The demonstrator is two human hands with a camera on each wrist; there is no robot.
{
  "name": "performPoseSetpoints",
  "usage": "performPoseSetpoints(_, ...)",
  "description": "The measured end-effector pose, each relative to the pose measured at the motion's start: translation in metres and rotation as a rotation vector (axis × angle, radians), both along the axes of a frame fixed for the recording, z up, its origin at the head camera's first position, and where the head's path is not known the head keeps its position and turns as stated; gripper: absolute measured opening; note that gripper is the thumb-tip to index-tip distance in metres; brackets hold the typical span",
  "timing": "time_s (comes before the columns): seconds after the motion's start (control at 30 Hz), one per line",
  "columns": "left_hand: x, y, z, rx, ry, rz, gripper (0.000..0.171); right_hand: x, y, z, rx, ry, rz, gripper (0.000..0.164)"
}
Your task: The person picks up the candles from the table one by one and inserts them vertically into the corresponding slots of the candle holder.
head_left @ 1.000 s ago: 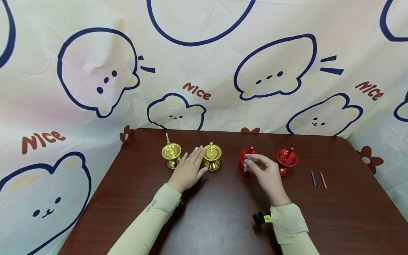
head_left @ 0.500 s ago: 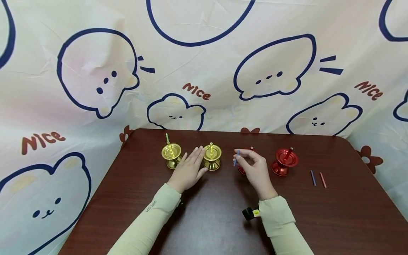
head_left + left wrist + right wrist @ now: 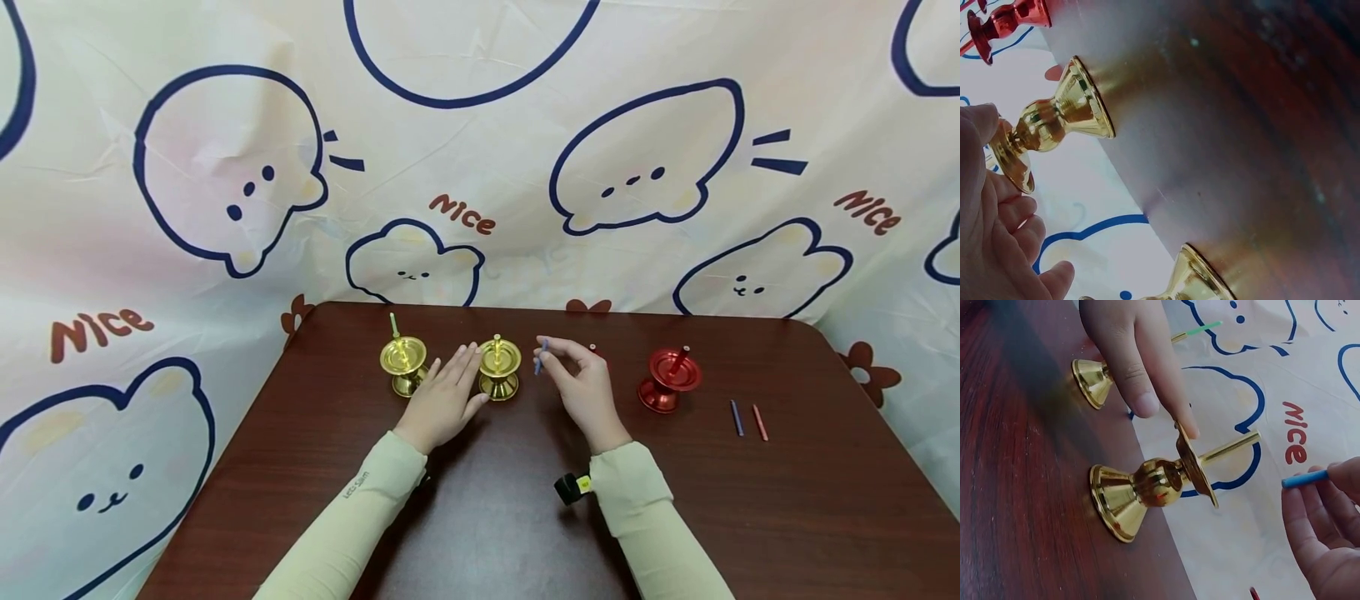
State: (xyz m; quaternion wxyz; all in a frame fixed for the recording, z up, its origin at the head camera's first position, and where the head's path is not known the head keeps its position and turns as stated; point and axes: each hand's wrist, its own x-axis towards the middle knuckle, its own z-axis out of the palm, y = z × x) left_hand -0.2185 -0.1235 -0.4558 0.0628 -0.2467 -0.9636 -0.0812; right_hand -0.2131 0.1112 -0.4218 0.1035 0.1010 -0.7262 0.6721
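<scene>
My right hand (image 3: 588, 392) pinches a thin blue candle (image 3: 1305, 479) between thumb and fingertips, to the right of a gold candlestick (image 3: 500, 386). That candlestick stands upright with a bare gold spike and no candle on it. My left hand (image 3: 442, 400) is stretched out with fairly straight fingers, its fingertips at the rim of the same candlestick's dish. Left of it, partly covered by this hand, stands a second gold candlestick (image 3: 403, 358) bearing a green candle (image 3: 393, 324).
One red candlestick (image 3: 663, 390) stands to the right; another is mostly hidden behind my right hand. A blue-purple candle (image 3: 737, 418) and a pink candle (image 3: 761, 423) lie on the brown table (image 3: 480, 517). A printed cloth (image 3: 525, 183) hangs behind.
My right hand has moved left with the blue candle, from in front of the near red candlestick toward the right gold one. My left hand has stayed in place.
</scene>
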Motion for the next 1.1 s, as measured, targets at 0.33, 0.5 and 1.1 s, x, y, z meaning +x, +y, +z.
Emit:
performPoseSetpoints(0.33, 0.002, -0.001, -0.002, 0.018, -0.008, 0.005, 0.069, -0.009, -0.015, 0.001, -0.024, 0.019, -0.003, 0.027)
performPoseSetpoints(0.5, 0.001, -0.001, -0.001, 0.014, 0.008, 0.002, 0.069, -0.015, -0.023, 0.005, -0.019, 0.055, -0.007, 0.027)
performPoseSetpoints(1.1, 0.000, -0.001, -0.001, 0.018, -0.006, -0.006, 0.070, -0.035, -0.029, 0.015, 0.014, 0.089, 0.007, 0.025)
